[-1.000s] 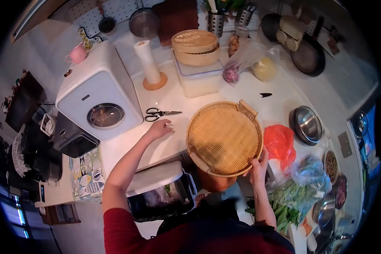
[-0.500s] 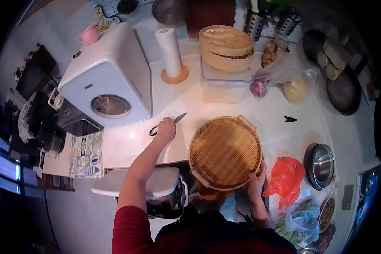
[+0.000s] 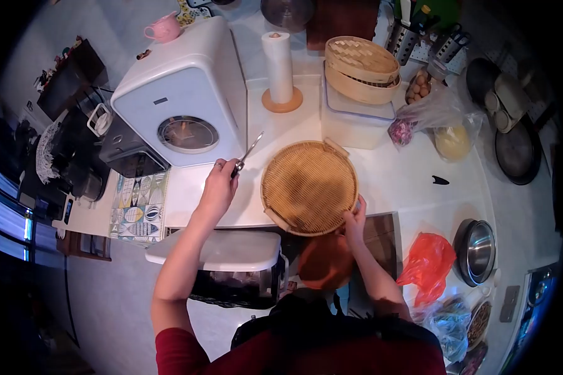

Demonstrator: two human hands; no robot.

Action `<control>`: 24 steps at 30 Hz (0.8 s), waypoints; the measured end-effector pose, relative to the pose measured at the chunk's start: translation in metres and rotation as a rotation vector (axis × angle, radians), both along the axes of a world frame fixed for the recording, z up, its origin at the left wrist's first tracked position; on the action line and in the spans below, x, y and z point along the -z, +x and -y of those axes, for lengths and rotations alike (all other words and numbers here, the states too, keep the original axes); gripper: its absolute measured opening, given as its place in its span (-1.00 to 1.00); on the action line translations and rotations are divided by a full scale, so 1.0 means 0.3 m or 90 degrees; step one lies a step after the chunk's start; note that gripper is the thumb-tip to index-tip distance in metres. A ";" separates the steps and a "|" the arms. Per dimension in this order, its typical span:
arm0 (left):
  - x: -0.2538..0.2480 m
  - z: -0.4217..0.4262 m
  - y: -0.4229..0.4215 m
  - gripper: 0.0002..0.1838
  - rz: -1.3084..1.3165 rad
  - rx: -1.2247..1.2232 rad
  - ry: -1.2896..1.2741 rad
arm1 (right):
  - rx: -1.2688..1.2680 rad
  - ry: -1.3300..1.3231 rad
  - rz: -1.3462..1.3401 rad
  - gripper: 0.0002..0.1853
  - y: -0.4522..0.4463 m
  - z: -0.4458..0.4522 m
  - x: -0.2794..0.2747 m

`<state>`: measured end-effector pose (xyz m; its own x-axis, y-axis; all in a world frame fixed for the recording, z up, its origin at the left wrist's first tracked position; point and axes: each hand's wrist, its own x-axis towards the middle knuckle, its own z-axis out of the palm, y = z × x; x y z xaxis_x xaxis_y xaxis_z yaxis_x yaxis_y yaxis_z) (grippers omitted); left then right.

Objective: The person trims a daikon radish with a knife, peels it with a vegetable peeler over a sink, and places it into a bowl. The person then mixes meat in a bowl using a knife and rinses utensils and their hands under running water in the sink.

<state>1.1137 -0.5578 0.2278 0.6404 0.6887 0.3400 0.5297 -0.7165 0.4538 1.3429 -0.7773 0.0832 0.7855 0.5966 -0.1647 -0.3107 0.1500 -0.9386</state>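
My left hand [image 3: 220, 186] is closed around the dark handle of a small knife [image 3: 253, 148] above the counter, its narrow blade pointing up and away from me. My right hand [image 3: 355, 219] grips the lower right rim of a round woven basket [image 3: 309, 187]. The basket has two pale side handles, and its woven surface faces up at the counter's front edge. The inside of each hand's grip is partly hidden. A black blade-shaped cover [image 3: 440, 180] lies on the counter to the right.
A white appliance [image 3: 181, 94] stands left, with a paper towel roll [image 3: 278, 69] beside it. Behind are a bamboo steamer [image 3: 363, 69] and plastic box [image 3: 356, 122]. A red bag [image 3: 426, 265] and metal bowls [image 3: 478, 250] sit right. A lidded bin [image 3: 231, 250] stands below.
The knife has been raised off the counter in my left hand, its blade turned more upright. The basket has moved away from my body and slightly left relative to the counter, with my right hand on it.
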 end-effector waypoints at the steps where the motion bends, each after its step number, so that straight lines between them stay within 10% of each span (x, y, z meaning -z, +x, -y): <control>1: -0.035 0.035 -0.015 -0.64 0.033 0.021 -0.002 | 0.002 0.000 -0.001 -0.38 0.001 -0.029 -0.004; 7: -0.095 0.219 -0.022 -0.66 0.190 0.135 -0.204 | -0.116 -0.141 0.099 -0.39 0.103 -0.190 0.113; 12: -0.049 0.348 0.085 -0.84 0.214 0.197 -0.643 | -0.077 -0.434 0.704 -0.61 0.226 -0.211 0.145; 20: 0.019 0.586 0.310 -0.74 0.294 0.191 -0.942 | 0.060 -0.414 0.820 -0.77 0.873 0.267 0.004; 24: 0.050 0.700 0.436 -0.75 0.275 0.224 -1.000 | 0.121 -0.704 0.812 -0.60 1.238 0.489 0.013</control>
<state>1.2444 -0.7676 0.2127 0.8772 0.3615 -0.3160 0.1042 0.4990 0.8603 1.7142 -0.9241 0.0794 0.7797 0.5261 0.3395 0.6117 -0.7558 -0.2335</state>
